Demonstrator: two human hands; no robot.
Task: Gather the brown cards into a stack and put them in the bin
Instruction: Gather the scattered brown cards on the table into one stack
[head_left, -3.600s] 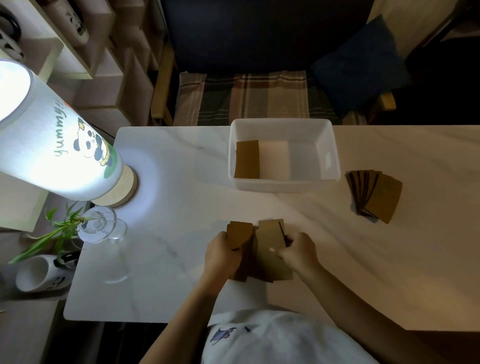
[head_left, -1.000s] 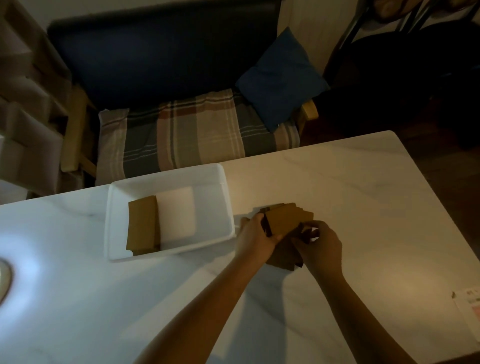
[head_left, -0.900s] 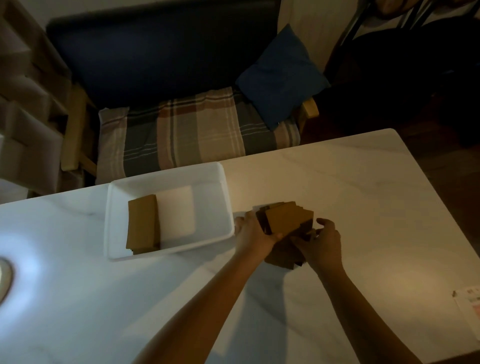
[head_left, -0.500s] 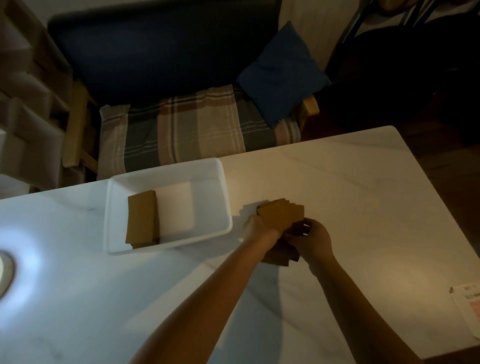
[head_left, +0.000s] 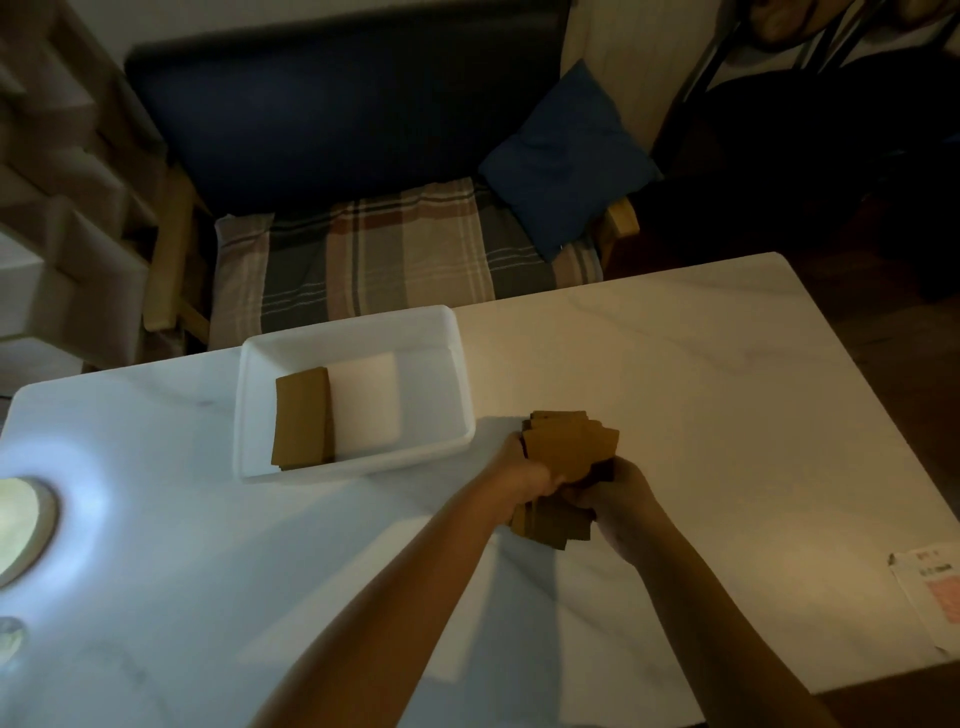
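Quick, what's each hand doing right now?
Left hand: closed on the brown cards.
Right hand: closed on the same cards.

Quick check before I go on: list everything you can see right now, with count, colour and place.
Bin: one, white, on the table's far left part.
Binned cards: one stack, brown, left side of the bin.
White sheet: one, on the bin's floor beside that stack.
Held cards: one uneven bunch, brown, right of the bin.
Table: one, white marble.
Paper: one, white and pink, right edge.
Lamp base: one, lit, left edge.
Bench: one, plaid seat, behind the table.
Cushion: one, blue, on the bench.
Left hand: on the held cards.
Right hand: on the held cards.
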